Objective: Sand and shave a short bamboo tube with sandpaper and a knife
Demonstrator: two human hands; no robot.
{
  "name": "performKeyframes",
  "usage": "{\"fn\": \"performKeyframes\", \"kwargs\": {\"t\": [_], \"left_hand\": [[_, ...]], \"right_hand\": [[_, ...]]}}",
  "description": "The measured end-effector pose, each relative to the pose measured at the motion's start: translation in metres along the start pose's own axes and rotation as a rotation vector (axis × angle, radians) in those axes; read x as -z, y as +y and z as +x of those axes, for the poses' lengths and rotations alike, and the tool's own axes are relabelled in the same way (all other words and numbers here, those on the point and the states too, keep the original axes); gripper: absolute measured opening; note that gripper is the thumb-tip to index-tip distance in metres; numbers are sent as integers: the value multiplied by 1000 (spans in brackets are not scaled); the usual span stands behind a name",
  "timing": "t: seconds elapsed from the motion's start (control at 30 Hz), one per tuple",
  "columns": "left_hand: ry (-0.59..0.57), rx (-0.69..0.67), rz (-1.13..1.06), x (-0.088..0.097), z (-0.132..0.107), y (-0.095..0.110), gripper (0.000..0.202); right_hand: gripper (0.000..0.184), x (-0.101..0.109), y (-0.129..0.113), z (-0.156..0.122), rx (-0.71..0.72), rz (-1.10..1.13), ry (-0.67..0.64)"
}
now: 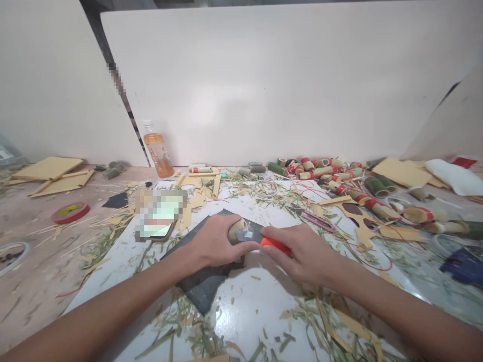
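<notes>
My left hand (pixel 213 243) is closed around a short bamboo piece (pixel 237 230) and presses it down on a dark cutting mat (pixel 202 286) in the middle of the table. My right hand (pixel 302 251) grips a knife by its orange handle (pixel 275 245). The knife's metal blade (pixel 246 235) rests against the end of the bamboo piece. Both hands nearly touch over the mat. Green and tan bamboo shavings (pixel 181 322) lie all round the mat on the white sheet.
A phone (pixel 158 216) lies left of the mat. An orange drink bottle (pixel 158 151) stands by the back wall. Several cut bamboo tubes with red bands (pixel 324 171) lie at the back right. Red tape roll (pixel 70 212), cardboard sheets (pixel 53 173), blue tool (pixel 464 264).
</notes>
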State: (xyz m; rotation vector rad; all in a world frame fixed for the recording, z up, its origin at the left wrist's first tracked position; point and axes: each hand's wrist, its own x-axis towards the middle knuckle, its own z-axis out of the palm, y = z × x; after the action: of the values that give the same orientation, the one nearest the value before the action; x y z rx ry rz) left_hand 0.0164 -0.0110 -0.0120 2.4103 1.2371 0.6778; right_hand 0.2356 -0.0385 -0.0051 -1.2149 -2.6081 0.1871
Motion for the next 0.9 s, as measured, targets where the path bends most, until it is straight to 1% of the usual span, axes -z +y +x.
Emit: {"fn": "performKeyframes", "kwargs": {"t": [0.13,0.3,0.37,0.43,0.53,0.63,0.7,0.83,0.9], "left_hand": [[32,35,-4,0,1,2,44],[129,130,19,-2,4,3,50],[139,148,-4,-3,4,2,49],[117,151,-43,-3,4,1,47],[79,127,-83,-3,3,-1,43],[55,95,-147,-1,1,-2,36],[36,97,-234,0,0,-3,33],[-5,126,-444,1,-1,-4,37],[-23,137,-512,2,-1,-2,41]], "right_hand": [[31,-1,-4,-1,-55,-36,40],[30,0,-1,4,-211,-33,135],[29,1,2,5,-237,-38,167],[28,1,4,5,-212,-15,167],[26,-1,5,3,-158,57,123],[27,-3,6,2,-160,104,97],[29,-3,6,1,-176,126,100],[28,-2,4,1,-165,159,90],[27,-1,2,0,-142,168,68]]}}
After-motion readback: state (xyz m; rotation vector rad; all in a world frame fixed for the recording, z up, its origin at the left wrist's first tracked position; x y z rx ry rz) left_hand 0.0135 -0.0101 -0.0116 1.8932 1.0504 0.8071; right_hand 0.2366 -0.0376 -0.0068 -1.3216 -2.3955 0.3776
